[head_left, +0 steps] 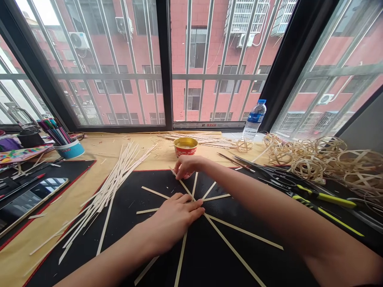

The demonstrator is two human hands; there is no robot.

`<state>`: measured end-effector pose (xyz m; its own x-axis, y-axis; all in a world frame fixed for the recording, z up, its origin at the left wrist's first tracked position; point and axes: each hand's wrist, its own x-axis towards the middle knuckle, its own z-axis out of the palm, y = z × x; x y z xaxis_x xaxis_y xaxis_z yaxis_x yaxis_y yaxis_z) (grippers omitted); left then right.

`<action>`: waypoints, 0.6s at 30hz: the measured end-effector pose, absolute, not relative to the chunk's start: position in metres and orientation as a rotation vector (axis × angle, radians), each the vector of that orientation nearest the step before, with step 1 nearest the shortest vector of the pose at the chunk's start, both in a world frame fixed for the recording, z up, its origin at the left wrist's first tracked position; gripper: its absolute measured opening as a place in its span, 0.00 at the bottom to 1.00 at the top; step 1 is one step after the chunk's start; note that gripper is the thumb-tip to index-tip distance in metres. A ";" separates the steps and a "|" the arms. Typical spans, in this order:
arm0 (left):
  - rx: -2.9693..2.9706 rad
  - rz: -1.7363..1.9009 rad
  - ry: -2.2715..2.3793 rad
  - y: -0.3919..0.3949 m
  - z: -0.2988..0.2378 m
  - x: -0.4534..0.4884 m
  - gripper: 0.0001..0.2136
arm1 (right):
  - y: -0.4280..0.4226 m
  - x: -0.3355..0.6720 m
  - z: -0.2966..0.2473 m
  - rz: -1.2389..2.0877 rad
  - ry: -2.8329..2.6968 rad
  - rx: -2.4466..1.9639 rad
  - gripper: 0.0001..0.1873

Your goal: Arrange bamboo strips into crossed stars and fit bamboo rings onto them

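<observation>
Thin pale bamboo strips (pixel 245 232) cross one another in a star on the black mat (pixel 227 255). Over the crossing lies my left hand (pixel 176 217), its thumb and forefinger close together, pressing the strips down. It hides part of the star's middle. Farther away, my right hand (pixel 187 165) reaches across from the right, fingers bent and closed on the far end of one strip (pixel 186 187). Its fingertips are partly hidden behind the hand. A red and gold tin (pixel 186 150) stands just beyond that hand.
Loose strips (pixel 115 183) lie heaped at left. A phone (pixel 32 203) and pen cup (pixel 69 149) are farther left. At right are yellow-black pliers (pixel 332 199), scissors (pixel 277 177) and woven bamboo balls (pixel 308 163). A water bottle (pixel 254 121) stands by the window.
</observation>
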<state>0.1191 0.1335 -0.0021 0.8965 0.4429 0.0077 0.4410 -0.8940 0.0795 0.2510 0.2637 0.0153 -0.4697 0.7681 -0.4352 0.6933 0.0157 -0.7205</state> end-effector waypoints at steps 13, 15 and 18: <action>2.976 0.020 0.700 0.131 0.001 0.125 0.19 | 0.264 0.274 -0.001 1.495 -2.081 -1.057 0.15; 2.945 0.011 0.710 0.131 0.003 0.124 0.20 | 0.263 0.275 -0.005 1.494 -2.052 -1.033 0.13; 2.894 0.041 0.705 0.133 0.004 0.124 0.20 | 0.263 0.276 -0.010 1.466 -2.022 -1.013 0.10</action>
<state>0.1237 0.1328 0.0042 0.8884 0.4588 -0.0118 0.4544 -0.8755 0.1643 0.2759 0.2632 -0.0098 -0.6336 0.7709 -0.0650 0.3013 0.1685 -0.9385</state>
